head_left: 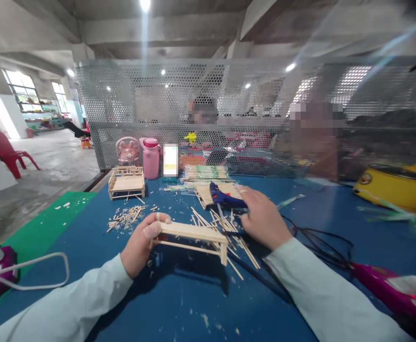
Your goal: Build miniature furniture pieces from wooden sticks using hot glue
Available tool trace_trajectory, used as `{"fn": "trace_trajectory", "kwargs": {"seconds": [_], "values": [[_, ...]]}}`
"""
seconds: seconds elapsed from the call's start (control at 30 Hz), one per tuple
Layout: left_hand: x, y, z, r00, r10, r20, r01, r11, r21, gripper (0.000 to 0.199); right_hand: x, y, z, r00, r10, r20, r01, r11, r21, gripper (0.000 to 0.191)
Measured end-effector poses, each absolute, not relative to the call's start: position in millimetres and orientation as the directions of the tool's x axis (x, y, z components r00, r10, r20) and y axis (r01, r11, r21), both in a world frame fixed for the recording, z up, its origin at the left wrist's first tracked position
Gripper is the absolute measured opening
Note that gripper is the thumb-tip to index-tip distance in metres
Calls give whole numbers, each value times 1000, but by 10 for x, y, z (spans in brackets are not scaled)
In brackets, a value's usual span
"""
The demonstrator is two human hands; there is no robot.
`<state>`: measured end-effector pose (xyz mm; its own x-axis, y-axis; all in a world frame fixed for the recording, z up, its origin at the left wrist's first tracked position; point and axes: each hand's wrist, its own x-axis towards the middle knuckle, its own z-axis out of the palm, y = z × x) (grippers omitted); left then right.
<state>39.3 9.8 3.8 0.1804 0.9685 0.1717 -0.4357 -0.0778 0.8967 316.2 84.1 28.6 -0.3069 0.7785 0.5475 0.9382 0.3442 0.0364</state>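
My left hand (144, 242) is closed around the left end of a miniature bench (190, 232) made of thin wooden sticks. It is held above the table, a leg pointing down at its right end. My right hand (265, 218) closes on the handle end of a blue hot glue gun (225, 197); its curled fingers are partly hidden. Behind the gun lies another wooden stick piece (203, 194). Loose wooden sticks (245, 247) are scattered between my hands, and a heap of short stick pieces (127, 217) lies beyond my left hand.
On the blue table (193, 308) stand a miniature wooden bed-like frame (127, 183), a pink flask (151, 159) and bundled sticks (206, 172). Black cords (311, 237) run at right, near a magenta device (382, 282) and a yellow container (393, 187). People sit behind a perforated screen (151, 104).
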Motion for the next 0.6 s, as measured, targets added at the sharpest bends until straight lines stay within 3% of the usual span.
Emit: {"fn": "trace_trajectory", "kwargs": {"seconds": [0.1, 0.17, 0.23, 0.33, 0.5, 0.6], "values": [[353, 129, 56, 160, 976, 145, -467, -55, 883, 42, 2978, 491, 304, -614, 678, 404, 622, 731, -280, 80], [336, 154, 67, 163, 980, 113, -485, -19, 874, 43, 2818, 309, 273, -663, 652, 369, 456, 742, -491, 77], [339, 159, 73, 181, 980, 88, -485, 11, 874, 45, 2667, 214, 234, -582, 713, 392, 409, 673, -617, 61], [373, 117, 72, 239, 967, 89, -444, 27, 896, 48, 2518, 197, 212, -408, 799, 442, 401, 592, -699, 44], [413, 70, 73, 376, 924, 65, -392, 95, 915, 63, 2430, 170, 262, -282, 789, 546, 451, 612, -650, 19], [389, 134, 71, 333, 942, 35, -419, 115, 901, 71, 2393, 131, 267, -155, 848, 507, 426, 520, -740, 17]]}}
